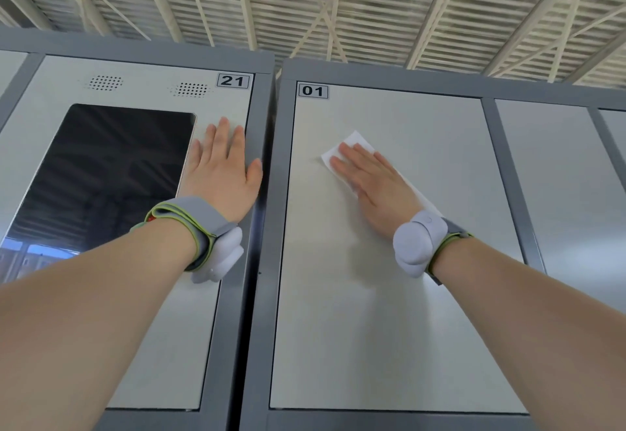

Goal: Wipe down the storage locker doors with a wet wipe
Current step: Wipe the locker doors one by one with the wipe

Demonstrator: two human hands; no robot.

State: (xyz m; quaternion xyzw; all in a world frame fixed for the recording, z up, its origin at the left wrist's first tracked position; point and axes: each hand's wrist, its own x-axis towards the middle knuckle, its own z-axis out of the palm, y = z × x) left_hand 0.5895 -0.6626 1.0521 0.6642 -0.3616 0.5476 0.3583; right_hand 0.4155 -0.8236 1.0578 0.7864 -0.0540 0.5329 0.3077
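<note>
Wet wipe (352, 149): white, thin, roughly rectangular, lying flat against locker door 01 (389, 261), right of centre frame. Only upper left corner and a narrow strip along the lower right edge visible; middle hidden under right hand (376, 186). Dampness not discernible.

Right hand: palm down on the wipe, fingers (345, 162) straight and close together, pressing the sheet to the door, not curled around it. Thumb hidden behind the hand. Wrist wrapped in grey band with rounded pale module (415, 244).

Locker door 01: pale grey, smooth, matte; black-on-white label "01" (313, 91) at upper left corner. Lower edge visible near frame bottom; dark grey frame (271, 261) on all sides. Faint shadow of hand and forearm on the panel.

Left hand (222, 173): centre left of frame, flat on panel 21 (162, 346), fingers spread and released, holding nothing; thumb touching the dark frame edge. Matching grey wristband with green trim and pale module (220, 254); small red detail, unclear.

Panel 21: label "21" (233, 80) at upper right corner; two perforated grilles (191, 90) above a dark glossy screen (101, 176), cut off at left edge, showing reflections only.

Further doors (559, 193) at right edge, cut off, labels not seen. Ribbed ceiling with pale trusses (321, 6) across upper frame.
</note>
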